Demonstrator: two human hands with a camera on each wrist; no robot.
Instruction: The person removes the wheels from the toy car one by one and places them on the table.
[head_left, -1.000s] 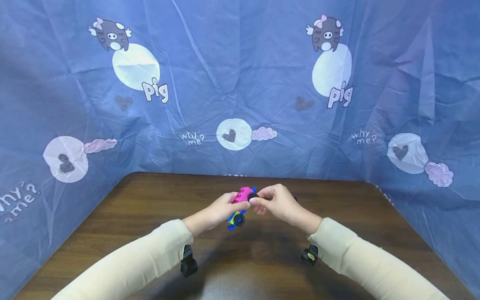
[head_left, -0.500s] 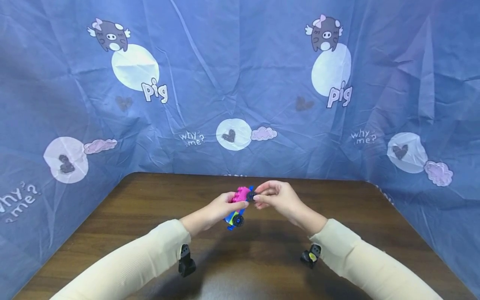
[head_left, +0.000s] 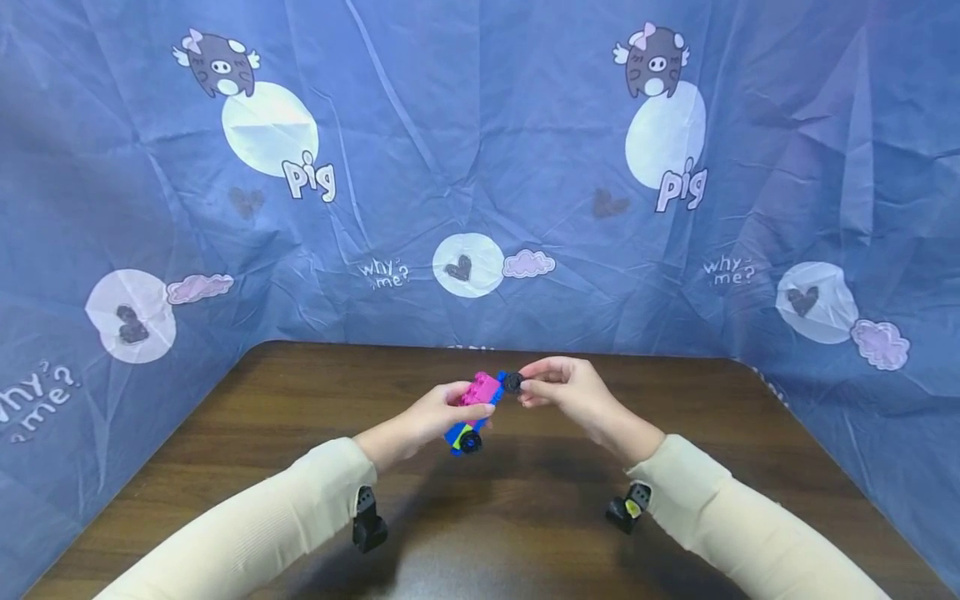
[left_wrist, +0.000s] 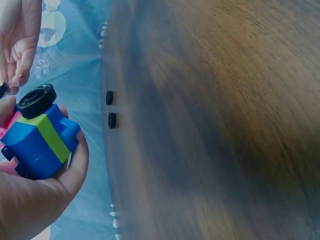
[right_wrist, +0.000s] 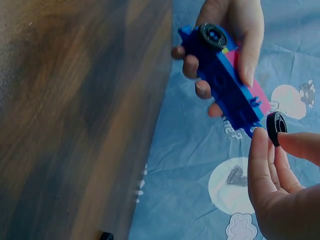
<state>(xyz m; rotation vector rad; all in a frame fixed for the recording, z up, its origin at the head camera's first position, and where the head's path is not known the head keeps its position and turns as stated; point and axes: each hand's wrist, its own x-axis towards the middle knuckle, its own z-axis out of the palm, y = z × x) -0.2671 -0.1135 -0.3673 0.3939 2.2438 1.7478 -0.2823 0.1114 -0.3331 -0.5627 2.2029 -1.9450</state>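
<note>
My left hand point(head_left: 438, 417) holds a small toy car point(head_left: 480, 390) above the table, its fingers wrapped round the body. The car has a pink block on top, a blue chassis point(right_wrist: 225, 90) and a lime stripe point(left_wrist: 52, 138) near one end. A black wheel point(right_wrist: 213, 37) is mounted at that striped end. Between thumb and fingers my right hand point(head_left: 581, 404) pinches a loose black wheel point(right_wrist: 276, 128). This wheel is close beside the other end of the car, with a narrow gap showing in the right wrist view. A blue peg point(right_wrist: 255, 101) sticks out from the chassis side there.
Two more black wheels, one point(left_wrist: 109, 98) beside the other point(left_wrist: 112, 120), stand near the edge of the brown wooden table point(head_left: 525, 517). A blue printed cloth point(head_left: 480, 167) hangs behind and around the table.
My right hand has drawn back a little to the right and up with its wheel, which was against the car's side. The left hand and car have shifted slightly left.
</note>
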